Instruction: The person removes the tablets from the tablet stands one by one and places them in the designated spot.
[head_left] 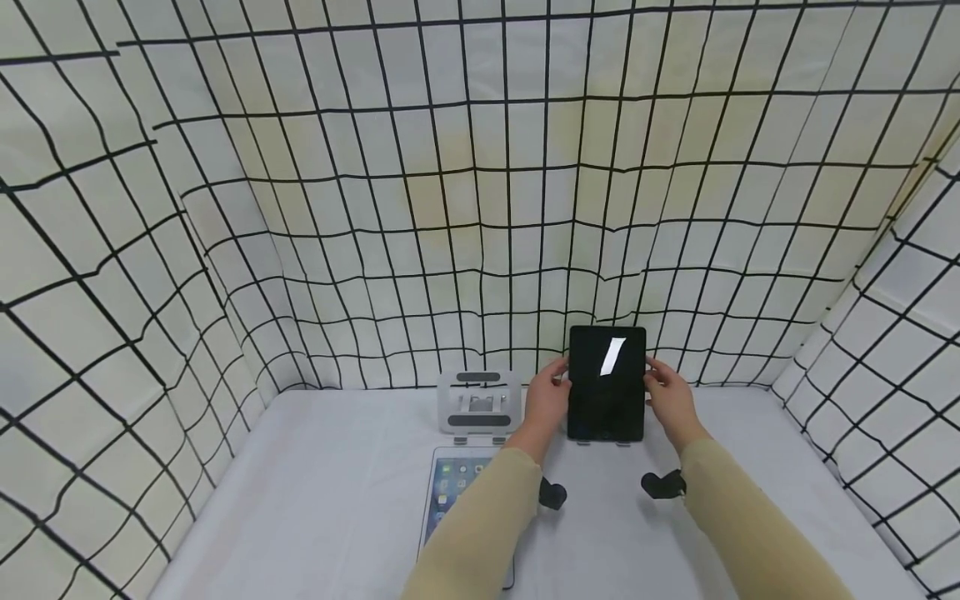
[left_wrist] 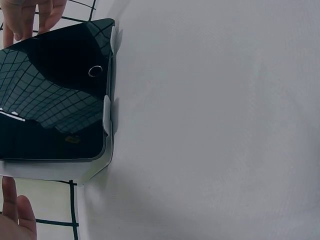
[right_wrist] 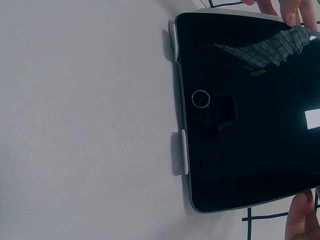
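A black tablet (head_left: 606,392) with a dark, reflecting screen stands upright, leaning on a stand. Its lower edge sits against two small light lips (right_wrist: 185,152) of that stand. My left hand (head_left: 547,396) holds the tablet's left edge, its fingertips close to the rim. On the opposite side my right hand (head_left: 670,400) holds the right edge. In the right wrist view, a fingertip of the left hand (right_wrist: 290,11) overlaps the tablet's rim. Behind the tablet, the stand (left_wrist: 45,170) shows only as a pale strip; fingers there are partly hidden.
A white stand (head_left: 480,421) with grey pads stands to the left. In front of it a white-framed tablet (head_left: 450,492) with a lit icon screen lies flat, partly covered by my left sleeve. White cloth (head_left: 330,492) covers the table; white walls with black grid lines surround it.
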